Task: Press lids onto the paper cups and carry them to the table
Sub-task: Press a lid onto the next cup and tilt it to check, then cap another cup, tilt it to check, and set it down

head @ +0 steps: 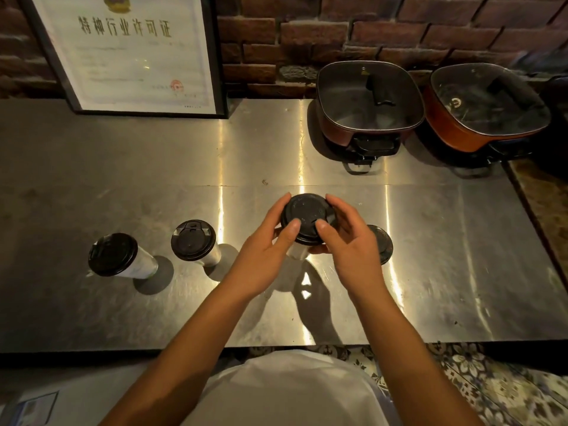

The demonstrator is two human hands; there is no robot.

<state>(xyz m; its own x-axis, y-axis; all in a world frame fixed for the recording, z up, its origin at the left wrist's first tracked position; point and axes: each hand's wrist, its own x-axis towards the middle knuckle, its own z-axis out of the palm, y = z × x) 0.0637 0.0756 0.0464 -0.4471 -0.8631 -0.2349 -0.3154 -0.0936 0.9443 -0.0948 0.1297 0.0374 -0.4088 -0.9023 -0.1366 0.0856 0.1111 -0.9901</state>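
Third lid going on

I have both hands closed around the black lid [308, 217] of the middle cup [297, 252] on the steel counter [445, 241]: left hand [266, 245] on one side, right hand [350, 244] on the other, thumbs pressing on top. Two capped cups [123, 258] stand well to my left; a spare lid [381, 242] lies just behind my right hand. Next, I judge, comes even pressure around the rim until it seats, then the carry
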